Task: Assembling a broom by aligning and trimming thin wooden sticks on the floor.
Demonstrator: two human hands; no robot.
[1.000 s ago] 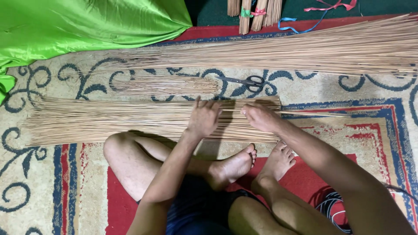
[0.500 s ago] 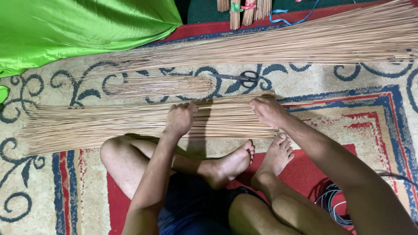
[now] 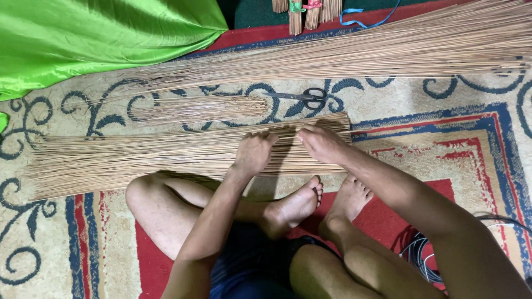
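Observation:
A wide flat layer of thin tan sticks (image 3: 138, 158) lies across the patterned carpet in front of my crossed legs. My left hand (image 3: 254, 152) rests on the sticks with fingers curled into them. My right hand (image 3: 321, 144) lies palm down on the same layer just to the right, near its thick ends. Neither hand lifts anything.
A small loose bunch of sticks (image 3: 199, 108) lies beyond the layer, with black-handled scissors (image 3: 302, 98) beside it. A long big sheaf of sticks (image 3: 388, 50) runs along the far side. Green cloth (image 3: 94, 39) covers the upper left. Tied bundles (image 3: 305, 11) stand at the top.
My left hand slid left along the sticks and then came back right, close to my right hand. The right hand stayed on the thick ends.

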